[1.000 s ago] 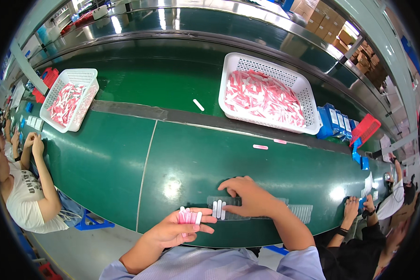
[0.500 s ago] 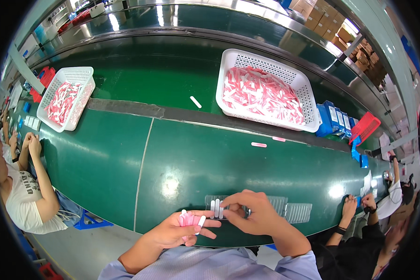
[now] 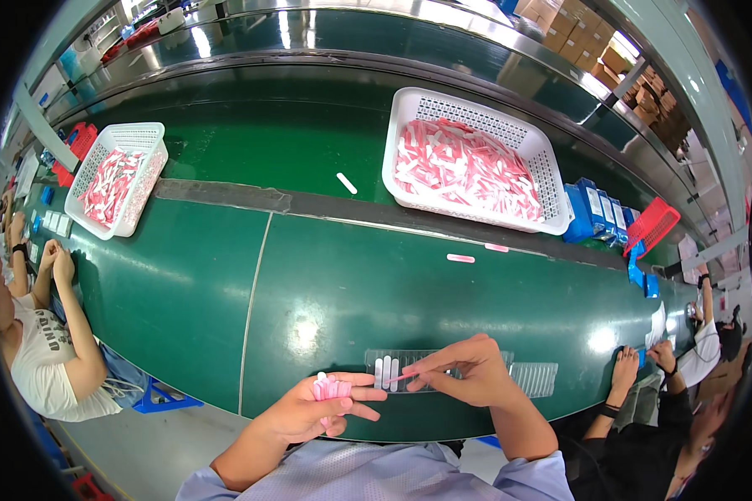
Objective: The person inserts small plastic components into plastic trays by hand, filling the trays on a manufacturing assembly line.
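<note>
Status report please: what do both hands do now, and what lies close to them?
Left hand grips bundle of pink sticks. Right hand pinches one pink stick over clear slotted tray. Nothing in the way.

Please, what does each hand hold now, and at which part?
The left hand clasps a bundle of pink sticks around their lower part. The right hand pinches one pink stick at its end over the clear tray.

Green belt point(image 3: 326, 284) lies open between the clear slotted tray point(image 3: 455, 373) and the large white basket point(image 3: 475, 163), save two loose pink pieces point(image 3: 460, 258) mid-way.
</note>
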### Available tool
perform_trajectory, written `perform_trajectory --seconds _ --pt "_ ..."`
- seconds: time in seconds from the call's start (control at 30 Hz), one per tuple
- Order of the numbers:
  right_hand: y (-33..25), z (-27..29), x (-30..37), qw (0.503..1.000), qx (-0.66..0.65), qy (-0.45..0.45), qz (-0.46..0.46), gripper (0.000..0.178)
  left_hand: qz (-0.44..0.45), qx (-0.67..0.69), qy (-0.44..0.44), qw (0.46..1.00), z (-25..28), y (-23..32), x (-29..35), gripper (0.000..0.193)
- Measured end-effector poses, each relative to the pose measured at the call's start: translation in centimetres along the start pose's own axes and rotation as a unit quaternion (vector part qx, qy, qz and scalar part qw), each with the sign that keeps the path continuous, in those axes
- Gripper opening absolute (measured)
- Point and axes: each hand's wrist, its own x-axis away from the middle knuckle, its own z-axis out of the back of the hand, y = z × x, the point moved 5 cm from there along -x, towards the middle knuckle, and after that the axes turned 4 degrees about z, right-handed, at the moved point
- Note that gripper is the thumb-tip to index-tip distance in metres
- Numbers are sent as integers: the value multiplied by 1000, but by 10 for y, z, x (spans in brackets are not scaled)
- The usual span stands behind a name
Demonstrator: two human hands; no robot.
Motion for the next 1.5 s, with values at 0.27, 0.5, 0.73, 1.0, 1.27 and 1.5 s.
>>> perform_trajectory --seconds 0.27,0.5,0.73,1.0,1.27,1.5 --pt "5 7 5 996 -18 43 -78 17 26 0 10 1000 0 2 0 54" --pt "10 15 -3 972 212 -18 -104 7 38 -1 30 999 2 0 1 58" --pt "34 18 -6 964 -8 69 -255 11 50 5 20 999 -3 3 2 61" --pt "39 28 -3 942 -141 143 -269 12 2 -134 24 991 2 0 5 47" --pt "30 20 -1 966 -85 133 -204 8 -111 -766 147 615 -51 4 0 61" --pt "2 -12 -2 973 213 62 -68 8 -132 -781 196 578 -49 22 -2 57"
